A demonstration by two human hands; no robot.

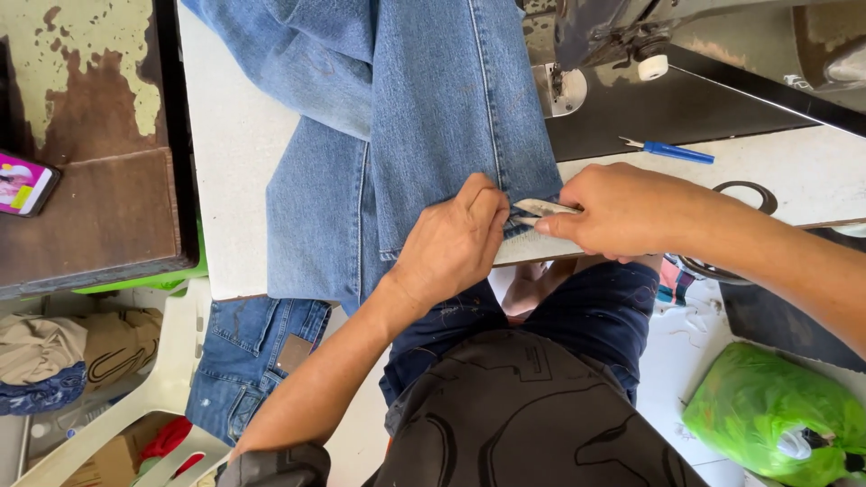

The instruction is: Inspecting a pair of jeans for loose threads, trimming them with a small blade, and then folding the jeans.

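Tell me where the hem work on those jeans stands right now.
Done: the blue jeans lie flat on the white table, leg end at the near edge. In hand: the left hand pins the hem while the right hand works a small metal tool at it. Left: most of the hem looks intact; the blue-handled tool lies apart.

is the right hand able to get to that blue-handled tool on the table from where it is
Probably yes. The blue-handled tool lies on bare table just beyond the right hand, with nothing between them. But that hand is pinching a small metal tool at the jeans hem, so it would have to let go first.
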